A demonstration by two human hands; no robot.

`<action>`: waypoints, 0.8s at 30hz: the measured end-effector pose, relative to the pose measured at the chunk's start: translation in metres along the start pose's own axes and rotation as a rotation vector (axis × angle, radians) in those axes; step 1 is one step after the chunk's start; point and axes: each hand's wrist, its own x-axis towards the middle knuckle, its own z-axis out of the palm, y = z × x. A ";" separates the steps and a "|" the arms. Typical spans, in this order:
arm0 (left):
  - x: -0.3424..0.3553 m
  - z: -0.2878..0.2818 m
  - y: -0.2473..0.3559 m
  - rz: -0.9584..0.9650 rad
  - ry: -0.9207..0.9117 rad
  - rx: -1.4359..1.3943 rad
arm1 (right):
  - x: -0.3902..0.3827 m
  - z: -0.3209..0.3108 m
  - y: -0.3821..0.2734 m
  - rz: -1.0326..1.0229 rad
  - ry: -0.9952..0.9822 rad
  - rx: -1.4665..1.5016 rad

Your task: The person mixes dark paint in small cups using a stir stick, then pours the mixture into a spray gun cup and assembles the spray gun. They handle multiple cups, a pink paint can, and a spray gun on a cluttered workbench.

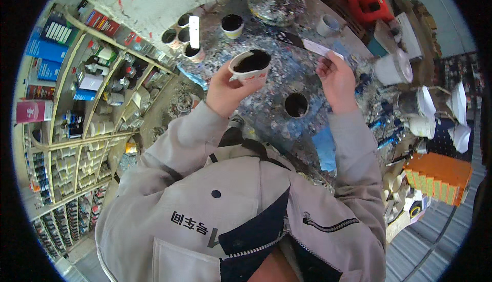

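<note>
My left hand (221,91) is wrapped round a white paper cup (254,78) with red markings, tilted a little and holding dark, nearly black paint. Between the fingers of my right hand (338,83) is a flat white stirring stick (316,47). Its far end is coated dark and points left, beyond the held cup and apart from it. A second cup of dark paint (296,105) stands on the paint-splattered table (266,100), between my forearms. Farther off is another cup (232,32) with dark contents.
At the far left, several dark-filled cups (192,52) stand together, a white strip (194,32) across them. A paint-crusted round tub (277,5) sits at the back. On the right are a red container (367,4), a white bucket (393,67) and blue cloth (324,147). Shelves (77,143) line the left.
</note>
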 end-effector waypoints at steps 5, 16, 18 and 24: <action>-0.034 -0.072 0.011 0.010 0.191 -0.010 | 0.068 0.084 0.062 -0.053 -0.085 -0.230; -0.057 -0.140 0.015 0.054 0.366 -0.042 | 0.154 0.160 0.141 -0.141 -0.055 -0.725; -0.054 -0.140 0.016 0.050 0.353 -0.057 | 0.156 0.158 0.144 -0.157 -0.039 -0.774; -0.043 -0.135 0.010 0.041 0.266 -0.067 | 0.158 0.138 0.136 -0.276 0.028 -0.993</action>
